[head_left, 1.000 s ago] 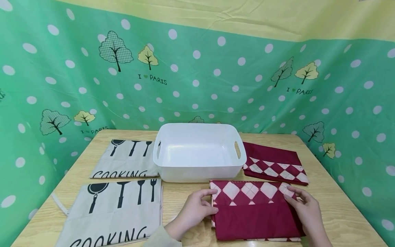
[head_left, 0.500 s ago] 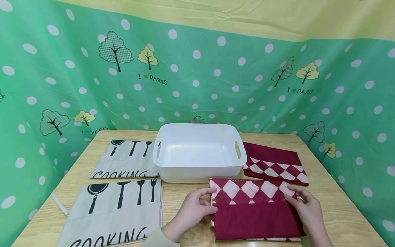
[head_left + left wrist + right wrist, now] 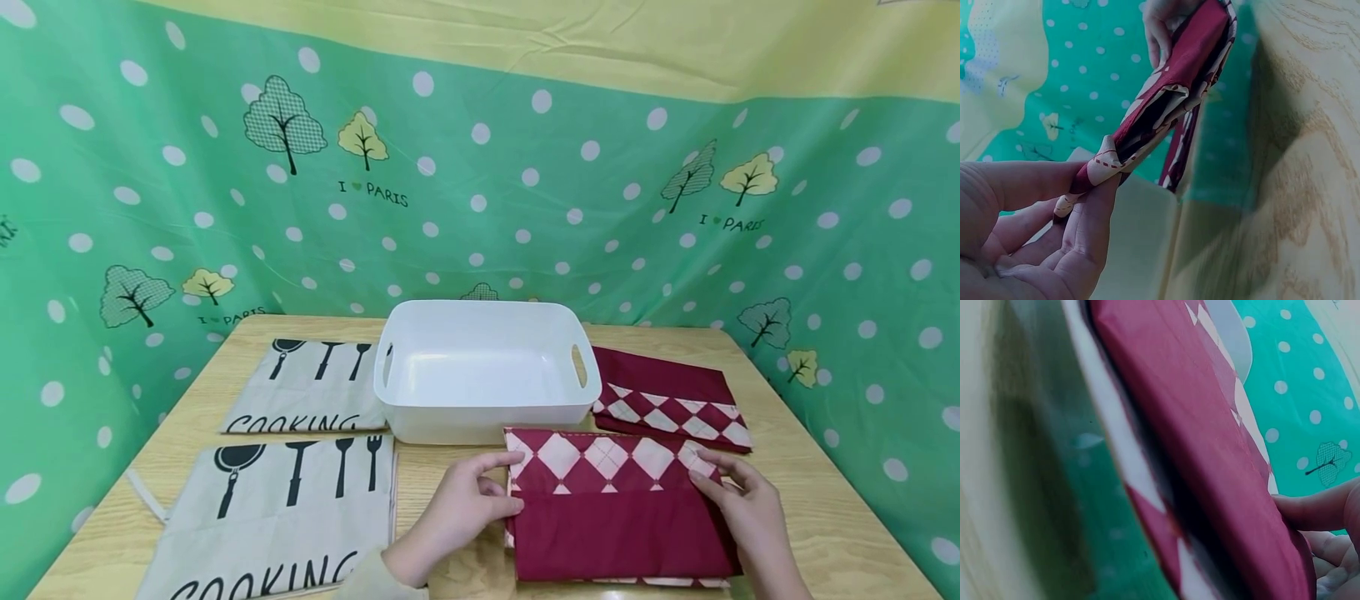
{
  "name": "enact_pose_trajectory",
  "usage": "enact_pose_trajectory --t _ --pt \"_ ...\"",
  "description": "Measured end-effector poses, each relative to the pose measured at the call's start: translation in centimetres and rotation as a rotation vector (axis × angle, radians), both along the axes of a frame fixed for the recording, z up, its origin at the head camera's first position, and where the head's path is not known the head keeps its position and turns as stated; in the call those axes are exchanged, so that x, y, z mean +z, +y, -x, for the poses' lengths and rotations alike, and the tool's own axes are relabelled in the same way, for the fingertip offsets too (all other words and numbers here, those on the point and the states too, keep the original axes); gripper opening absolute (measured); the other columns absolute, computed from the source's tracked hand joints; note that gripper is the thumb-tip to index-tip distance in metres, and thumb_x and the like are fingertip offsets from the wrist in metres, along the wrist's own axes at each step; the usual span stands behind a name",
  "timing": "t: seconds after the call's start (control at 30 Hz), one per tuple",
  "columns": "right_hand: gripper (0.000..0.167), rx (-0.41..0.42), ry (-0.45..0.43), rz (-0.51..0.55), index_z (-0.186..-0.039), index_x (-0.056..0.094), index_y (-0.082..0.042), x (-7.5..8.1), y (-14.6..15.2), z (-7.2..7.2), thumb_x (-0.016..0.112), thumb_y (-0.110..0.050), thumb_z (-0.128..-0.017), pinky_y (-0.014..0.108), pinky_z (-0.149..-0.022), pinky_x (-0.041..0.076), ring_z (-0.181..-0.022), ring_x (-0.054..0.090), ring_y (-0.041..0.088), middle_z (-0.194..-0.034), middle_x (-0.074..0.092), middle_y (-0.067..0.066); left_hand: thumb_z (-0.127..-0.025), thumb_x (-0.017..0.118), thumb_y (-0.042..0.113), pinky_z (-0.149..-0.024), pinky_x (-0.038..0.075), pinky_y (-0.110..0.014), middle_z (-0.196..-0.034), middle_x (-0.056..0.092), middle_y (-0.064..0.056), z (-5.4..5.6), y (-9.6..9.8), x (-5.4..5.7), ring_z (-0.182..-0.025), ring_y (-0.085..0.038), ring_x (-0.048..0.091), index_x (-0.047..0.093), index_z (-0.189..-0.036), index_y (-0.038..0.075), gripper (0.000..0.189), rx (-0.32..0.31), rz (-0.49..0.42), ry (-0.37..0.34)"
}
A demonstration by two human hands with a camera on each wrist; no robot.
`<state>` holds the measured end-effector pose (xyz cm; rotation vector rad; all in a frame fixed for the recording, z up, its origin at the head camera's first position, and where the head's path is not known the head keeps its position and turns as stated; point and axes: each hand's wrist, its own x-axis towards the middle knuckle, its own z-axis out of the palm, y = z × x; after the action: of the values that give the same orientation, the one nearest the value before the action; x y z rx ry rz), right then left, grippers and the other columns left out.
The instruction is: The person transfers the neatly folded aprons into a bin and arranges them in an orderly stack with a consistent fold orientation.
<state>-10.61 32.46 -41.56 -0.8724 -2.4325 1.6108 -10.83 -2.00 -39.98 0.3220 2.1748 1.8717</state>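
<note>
A folded maroon cloth (image 3: 626, 533) with a band of white diamonds lies between my two hands at the front right in the head view. My left hand (image 3: 467, 504) pinches its left edge between thumb and fingers. In the left wrist view, that left hand (image 3: 1054, 231) grips a stitched corner, and the folded layers gape a little behind it. At the opposite edge my right hand (image 3: 753, 521) holds the cloth near its upper right corner. The right wrist view shows the right thumb (image 3: 1319, 509) on the maroon face, with other fingers curled behind. The cloth hangs over the tabletop.
Behind the cloth stands a white plastic bin (image 3: 487, 423) with side handle holes. A second folded maroon cloth (image 3: 667, 375) lies to its right. Two folded beige cloths printed COOKING, a rear one (image 3: 300, 400) and a front one (image 3: 277, 533), lie on the left of the wooden table (image 3: 840, 542).
The maroon cloth has shifted slightly to the left and upward in the head view, mostly at its left edge, together with my left hand. My right hand has hardly moved.
</note>
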Motion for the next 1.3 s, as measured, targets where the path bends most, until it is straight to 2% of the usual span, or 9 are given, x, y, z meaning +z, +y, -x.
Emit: enact_pose_trajectory --t 0.17,0.23,0.4,0.6,0.73,0.87,1.03,1.17,1.3 --pt "0.026 0.027 0.009 0.052 -0.103 0.068 -0.041 0.4 0.0 -0.2 0.078 -0.024 -0.086 0.022 -0.066 0.054 -0.081 0.054 0.001 -0.095 0.053 -0.021 -0.077 0.076 -0.003 -0.051 0.043 -0.015 -0.092 0.063 -0.009 -0.2 -0.2 0.5 -0.067 -0.01 0.057 0.066 -0.128 0.008 0.054 0.001 0.003 0.002" --pt "0.026 0.03 0.011 0.055 -0.101 0.067 -0.042 0.6 0.0 -0.2 0.078 -0.023 -0.085 0.022 -0.065 0.054 -0.078 0.055 0.001 -0.096 0.053 -0.018 -0.077 0.076 -0.002 -0.05 0.042 -0.016 -0.091 0.063 -0.009 -0.2 -0.3 0.7 -0.067 -0.01 0.057 0.066 -0.128 0.009 0.054 0.0 0.003 0.0" --pt "0.027 0.024 0.007 0.024 -0.099 0.067 -0.043 0.9 -0.1 -0.1 0.078 -0.022 -0.085 0.02 -0.065 0.051 -0.082 0.05 0.001 -0.102 0.045 -0.007 -0.077 0.076 -0.003 -0.052 0.044 -0.017 -0.091 0.066 -0.009 -0.2 -0.5 1.1 -0.069 -0.012 0.058 0.067 -0.127 0.009 0.052 -0.002 0.009 0.015" --pt "0.031 0.015 0.083 0.069 -0.086 0.067 -0.048 1.3 -0.4 -0.2 0.08 -0.019 -0.084 0.021 -0.058 0.052 -0.071 0.054 0.0 -0.093 0.048 -0.012 -0.076 0.077 -0.002 -0.053 0.045 -0.017 -0.088 0.066 -0.009 -0.2 -0.9 1.5 -0.071 -0.013 0.06 0.067 -0.127 0.01 0.053 0.005 0.014 0.023" --pt "0.028 -0.022 0.124 0.125 -0.089 0.072 -0.043 1.6 -0.7 -0.2 0.082 -0.018 -0.082 0.02 -0.056 0.052 -0.073 0.053 0.0 -0.089 0.052 -0.015 -0.077 0.078 0.0 -0.053 0.045 -0.018 -0.087 0.066 -0.008 -0.4 -1.2 1.7 -0.074 -0.014 0.061 0.067 -0.129 0.012 0.054 0.014 0.013 0.019" --pt "0.025 -0.035 0.138 0.173 -0.096 0.074 -0.038 1.9 -1.1 -0.2 0.082 -0.019 -0.082 0.021 -0.056 0.053 -0.069 0.056 0.003 -0.091 0.058 -0.02 -0.077 0.078 0.001 -0.053 0.045 -0.018 -0.087 0.065 -0.008 -0.5 -1.5 2.0 -0.075 -0.014 0.06 0.066 -0.129 0.012 0.054 0.02 0.009 0.017" --pt "0.025 -0.013 0.153 0.188 -0.1 0.075 -0.035 2.3 -1.2 -0.1 0.082 -0.02 -0.082 0.021 -0.057 0.055 -0.064 0.061 0.005 -0.099 0.059 -0.024 -0.078 0.078 0.002 -0.051 0.043 -0.019 -0.104 0.064 -0.008 -0.7 -1.9 2.6 -0.077 -0.015 0.059 0.067 -0.129 0.013 0.053 0.033 0.011 0.012" --pt "0.024 0.006 0.177 0.208 -0.098 0.075 -0.035 2.7 -1.4 -0.1 0.082 -0.019 -0.082 0.02 -0.058 0.056 -0.066 0.063 0.004 -0.098 0.061 -0.028 -0.078 0.078 0.003 -0.051 0.043 -0.019 -0.108 0.063 -0.009 -0.9 -2.1 3.1 -0.078 -0.015 0.059 0.067 -0.128 0.013 0.053 0.044 0.004 0.001" --pt "0.02 0.016 0.208 0.224 -0.095 0.076 -0.033 3.1 -1.7 -0.1 0.081 -0.018 -0.083 0.019 -0.058 0.055 -0.066 0.064 0.002 -0.094 0.065 -0.031 -0.078 0.078 0.003 -0.05 0.041 -0.019 -0.1 0.062 -0.009 -1.0 -2.2 3.5 -0.078 -0.015 0.057 0.066 -0.129 0.013 0.054 0.055 -0.002 -0.001"
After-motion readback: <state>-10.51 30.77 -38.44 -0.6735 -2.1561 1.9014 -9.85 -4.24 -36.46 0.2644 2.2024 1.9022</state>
